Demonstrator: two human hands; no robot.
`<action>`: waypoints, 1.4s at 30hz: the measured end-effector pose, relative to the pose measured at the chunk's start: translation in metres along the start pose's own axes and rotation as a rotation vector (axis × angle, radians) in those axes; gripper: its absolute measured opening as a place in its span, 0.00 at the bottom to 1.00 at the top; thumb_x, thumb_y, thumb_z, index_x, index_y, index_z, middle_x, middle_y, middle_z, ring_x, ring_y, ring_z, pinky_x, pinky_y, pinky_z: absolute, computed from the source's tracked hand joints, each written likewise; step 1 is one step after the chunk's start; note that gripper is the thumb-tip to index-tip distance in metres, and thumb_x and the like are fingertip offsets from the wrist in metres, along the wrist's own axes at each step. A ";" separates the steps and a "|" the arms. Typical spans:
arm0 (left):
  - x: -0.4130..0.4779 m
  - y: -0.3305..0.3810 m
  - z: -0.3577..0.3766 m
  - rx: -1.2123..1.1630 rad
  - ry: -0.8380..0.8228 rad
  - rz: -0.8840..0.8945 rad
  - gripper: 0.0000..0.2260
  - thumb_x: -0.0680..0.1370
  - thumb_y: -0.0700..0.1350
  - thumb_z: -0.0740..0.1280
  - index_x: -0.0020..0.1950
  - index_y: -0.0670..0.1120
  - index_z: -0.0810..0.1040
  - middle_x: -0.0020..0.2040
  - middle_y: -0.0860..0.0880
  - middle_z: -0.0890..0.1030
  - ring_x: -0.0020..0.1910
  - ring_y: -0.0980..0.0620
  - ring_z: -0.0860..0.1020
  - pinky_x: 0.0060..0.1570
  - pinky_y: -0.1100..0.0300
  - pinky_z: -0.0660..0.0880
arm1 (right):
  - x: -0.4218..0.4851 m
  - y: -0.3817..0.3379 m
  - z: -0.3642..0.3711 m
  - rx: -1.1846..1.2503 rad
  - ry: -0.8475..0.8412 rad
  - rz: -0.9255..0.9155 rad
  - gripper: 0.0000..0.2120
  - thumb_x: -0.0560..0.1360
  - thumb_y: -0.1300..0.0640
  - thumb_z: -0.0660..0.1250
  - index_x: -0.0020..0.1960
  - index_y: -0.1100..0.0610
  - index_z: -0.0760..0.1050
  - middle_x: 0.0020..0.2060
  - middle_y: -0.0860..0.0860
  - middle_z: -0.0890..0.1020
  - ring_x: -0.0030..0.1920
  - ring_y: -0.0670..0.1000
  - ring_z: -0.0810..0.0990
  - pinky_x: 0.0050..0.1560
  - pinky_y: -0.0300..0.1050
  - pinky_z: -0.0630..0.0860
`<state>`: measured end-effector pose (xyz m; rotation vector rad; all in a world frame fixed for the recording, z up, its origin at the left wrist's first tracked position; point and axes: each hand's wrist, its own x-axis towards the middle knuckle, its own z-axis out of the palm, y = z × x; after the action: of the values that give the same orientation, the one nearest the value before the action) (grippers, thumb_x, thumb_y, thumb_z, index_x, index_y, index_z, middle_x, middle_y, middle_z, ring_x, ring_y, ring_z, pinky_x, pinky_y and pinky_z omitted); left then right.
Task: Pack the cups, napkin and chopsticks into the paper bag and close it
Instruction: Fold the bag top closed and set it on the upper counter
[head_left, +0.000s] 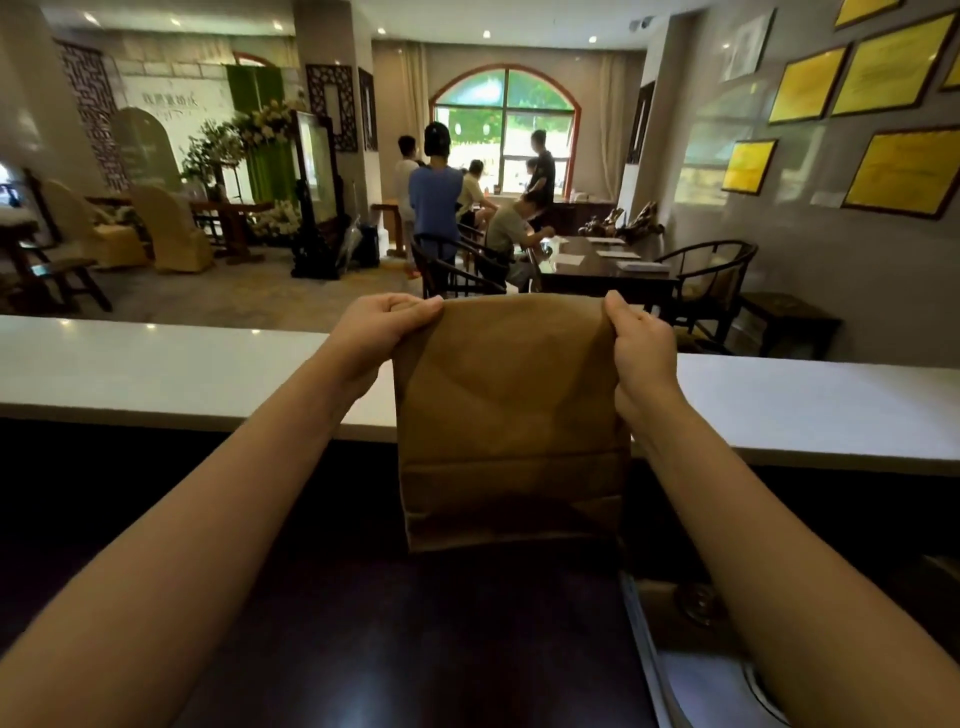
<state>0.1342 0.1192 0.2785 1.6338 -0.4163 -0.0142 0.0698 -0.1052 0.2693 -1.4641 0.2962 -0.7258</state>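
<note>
A brown paper bag (511, 415) stands upright on the dark lower counter (415, 649) in the middle of the head view. Its top edge is folded flat. My left hand (382, 338) pinches the bag's top left corner and my right hand (641, 345) pinches its top right corner. Cups, napkin and chopsticks are not visible; the bag's inside is hidden.
A raised white counter ledge (156, 374) runs across behind the bag. A metal item and a paper stack (691, 649) lie at the lower right. Beyond the ledge are dark tables, chairs (711, 280) and several people (436, 197).
</note>
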 end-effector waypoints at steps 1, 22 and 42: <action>0.014 0.013 -0.002 0.024 0.003 0.012 0.12 0.71 0.49 0.70 0.28 0.49 0.75 0.27 0.53 0.77 0.30 0.56 0.76 0.34 0.63 0.72 | 0.012 -0.012 0.005 0.019 -0.016 -0.003 0.18 0.78 0.49 0.60 0.44 0.62 0.78 0.34 0.51 0.66 0.47 0.54 0.78 0.46 0.45 0.73; 0.239 -0.026 -0.031 0.200 -0.106 0.001 0.08 0.70 0.56 0.69 0.35 0.54 0.81 0.41 0.49 0.80 0.46 0.49 0.78 0.47 0.54 0.75 | 0.178 0.030 0.107 -0.045 0.124 0.028 0.20 0.78 0.47 0.59 0.50 0.64 0.77 0.41 0.65 0.76 0.45 0.61 0.77 0.52 0.51 0.75; 0.265 -0.046 -0.021 0.294 -0.197 0.107 0.17 0.76 0.53 0.63 0.49 0.40 0.79 0.44 0.46 0.78 0.44 0.51 0.75 0.43 0.60 0.71 | 0.203 0.058 0.102 -0.082 0.137 0.049 0.09 0.77 0.48 0.61 0.40 0.49 0.75 0.41 0.47 0.77 0.44 0.47 0.74 0.47 0.46 0.71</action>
<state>0.3989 0.0687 0.2989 1.9050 -0.6816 -0.0353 0.3000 -0.1511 0.2744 -1.4819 0.4700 -0.7829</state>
